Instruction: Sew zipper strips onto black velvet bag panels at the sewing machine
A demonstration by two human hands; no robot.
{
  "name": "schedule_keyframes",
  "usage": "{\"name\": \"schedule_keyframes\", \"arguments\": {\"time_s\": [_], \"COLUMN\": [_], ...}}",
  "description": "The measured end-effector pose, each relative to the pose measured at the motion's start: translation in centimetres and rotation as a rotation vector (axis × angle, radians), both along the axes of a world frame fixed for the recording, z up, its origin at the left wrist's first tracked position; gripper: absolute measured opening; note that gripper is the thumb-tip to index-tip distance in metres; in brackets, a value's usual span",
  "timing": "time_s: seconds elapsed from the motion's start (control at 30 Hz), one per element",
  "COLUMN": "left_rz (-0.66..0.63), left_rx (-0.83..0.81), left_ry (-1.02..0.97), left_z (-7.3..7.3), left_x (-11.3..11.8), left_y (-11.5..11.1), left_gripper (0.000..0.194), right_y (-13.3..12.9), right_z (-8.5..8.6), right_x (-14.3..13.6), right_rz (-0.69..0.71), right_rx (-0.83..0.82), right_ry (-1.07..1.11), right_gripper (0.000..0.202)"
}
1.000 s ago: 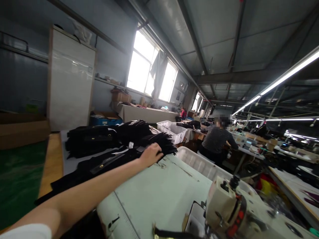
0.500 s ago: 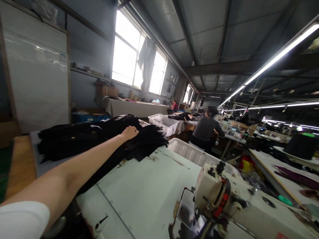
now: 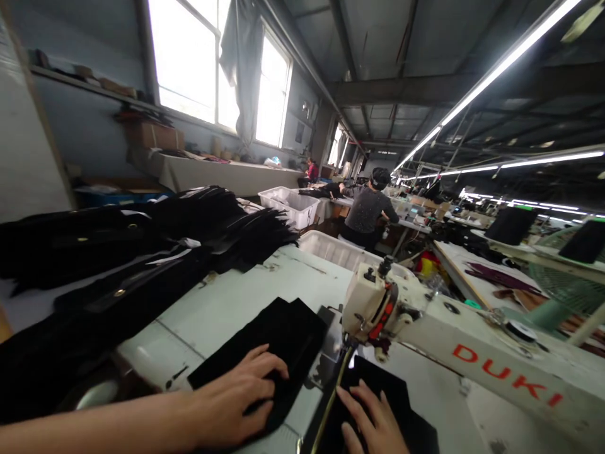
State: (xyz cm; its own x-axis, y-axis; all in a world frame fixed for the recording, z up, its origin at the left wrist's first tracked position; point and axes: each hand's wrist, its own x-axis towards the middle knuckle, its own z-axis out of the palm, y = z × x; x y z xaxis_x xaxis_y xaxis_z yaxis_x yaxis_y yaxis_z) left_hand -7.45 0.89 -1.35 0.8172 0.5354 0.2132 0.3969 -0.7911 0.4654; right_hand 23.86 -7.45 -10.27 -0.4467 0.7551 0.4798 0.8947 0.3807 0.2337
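Observation:
My left hand [image 3: 243, 391] lies with fingers apart on a black fabric piece [image 3: 283, 328] on the pale sewing table [image 3: 227, 309]. To its right, my right hand [image 3: 371, 419] rests flat, fingers spread, on another black fabric piece [image 3: 390, 381]. A yellowish strip, like a metal zipper [image 3: 328, 407], runs along that piece's left edge towards the head of the sewing machine [image 3: 373, 309]. The machine's needle area is partly hidden. Stacked black fabric pieces [image 3: 189, 217], some with metal eyelets, lie at the left.
White plastic bins [image 3: 326, 243] stand beyond the table's far edge. A person [image 3: 368, 211] in dark clothing sits farther ahead. At the right are a green fan [image 3: 570, 277], black thread cones [image 3: 510, 224] and a side table [image 3: 456, 268] with purple fabric.
My left hand has come back from the black stack to the table front, where a black piece now lies. My right hand and the other piece have come into view. The camera has turned right.

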Motion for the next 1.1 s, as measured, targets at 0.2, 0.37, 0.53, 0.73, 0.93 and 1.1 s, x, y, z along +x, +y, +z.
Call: {"name": "schedule_keyframes", "arguments": {"time_s": [0.2, 0.37, 0.53, 0.73, 0.93, 1.1], "left_rz": [-0.113, -0.046, -0.149, -0.249, -0.35, -0.532], "left_rx": [-0.312, -0.184, -0.082, -0.039, -0.002, -0.053], "left_ry": [0.162, 0.035, 0.111, 0.306, 0.403, 0.414], "left_z": [3.9, 3.7, 1.4, 1.8, 3.4, 3.5], "left_x": [1.8, 4.1, 7.0, 8.1, 8.9, 10.1], "left_y": [-4.5, 0.1, 4.7, 7.9, 8.8, 9.8], "left_gripper": [0.007, 0.013, 0.046, 0.077, 0.072, 0.056], "right_y": [-1.9, -2.5, -2.8, -1.9, -2.2, -5.0], "right_z": [4.1, 5.6, 5.1, 5.1, 5.6, 6.7], "right_x": [-0.9, -1.9, -1.0, 3.4, 2.6, -4.2], "right_rz": [0.036, -0.005, -0.003, 0.086, -0.062, -0.255], "right_rx": [-0.079, -0.186, -0.365, -0.349, -0.287, -0.186], "right_ry": [-0.136, 0.009, 0.183, 0.269, 0.338, 0.554], "right_gripper": [0.039, 0.04, 0.051, 0.053, 0.051, 0.031]}}
